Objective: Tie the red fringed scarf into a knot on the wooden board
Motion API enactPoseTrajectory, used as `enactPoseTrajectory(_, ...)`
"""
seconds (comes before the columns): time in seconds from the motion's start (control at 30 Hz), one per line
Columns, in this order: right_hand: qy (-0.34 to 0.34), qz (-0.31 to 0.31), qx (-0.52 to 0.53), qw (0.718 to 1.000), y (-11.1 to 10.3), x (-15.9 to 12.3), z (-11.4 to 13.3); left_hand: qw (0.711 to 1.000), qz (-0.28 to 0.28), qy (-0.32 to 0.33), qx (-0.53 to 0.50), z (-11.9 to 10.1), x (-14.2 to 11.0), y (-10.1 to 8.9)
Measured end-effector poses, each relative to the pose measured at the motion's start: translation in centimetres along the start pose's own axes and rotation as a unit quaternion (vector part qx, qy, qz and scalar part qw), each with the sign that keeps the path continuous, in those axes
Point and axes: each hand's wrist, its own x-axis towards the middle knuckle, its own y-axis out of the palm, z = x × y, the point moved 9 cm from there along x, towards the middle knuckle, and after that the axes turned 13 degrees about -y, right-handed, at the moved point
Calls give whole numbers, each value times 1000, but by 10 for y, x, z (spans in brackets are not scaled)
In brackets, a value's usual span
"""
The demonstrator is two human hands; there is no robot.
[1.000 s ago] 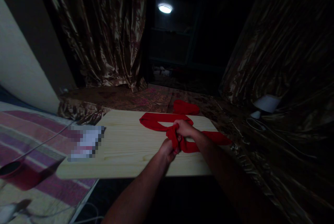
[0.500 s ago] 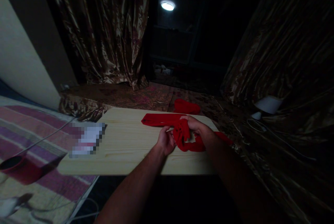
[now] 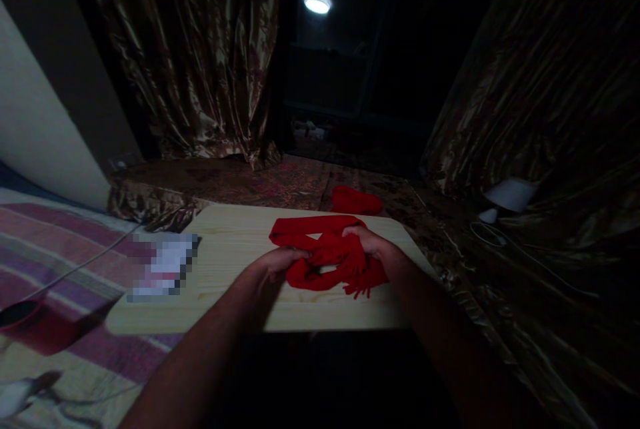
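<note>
Surface (image 3: 225,276) of pale wood carries a looped red scarf (image 3: 305,226), its near part gripped by left fingers (image 3: 301,254) and, above the fringe (image 3: 357,284), right fingers (image 3: 353,230), apparently spaced to spread the loop.

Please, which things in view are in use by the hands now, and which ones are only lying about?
In use:
long red fringed cloth scarf, held by left hand and right hand
pale flat wooden table, under the scarf

Apparently lying about:
red bunched cloth beyond the table
white-shaded lamp, right
red round container, left
blurred whitish flat item, left
</note>
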Motion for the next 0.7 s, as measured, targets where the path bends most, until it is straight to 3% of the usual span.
enactPoseTrajectory(0.1, -11, 0, -21, 1000, 1, 2, -2, 999, 1, -8, 54, -3, -12, -10)
enactPoseTrajectory(0.27, 4, 14, -86, 996, 4, -3, -5, 998, 36, 48, -35, -9, -23, -18)
enactPoseTrajectory(0.47, 39, 21, -152, 987, 4, -30, -16, 994, 40, -25, -95, 11, -25, -5)
enactPoseTrajectory(0.6, 40, -41, -146, 988, -6, -46, -25, 990, 80, -28, -111, 14, -39, 2)
enactPoseTrajectory(0.7, 11, -87, -133, 987, -10, -48, -28, 986, 98, 25, -136, 5, -48, -5)
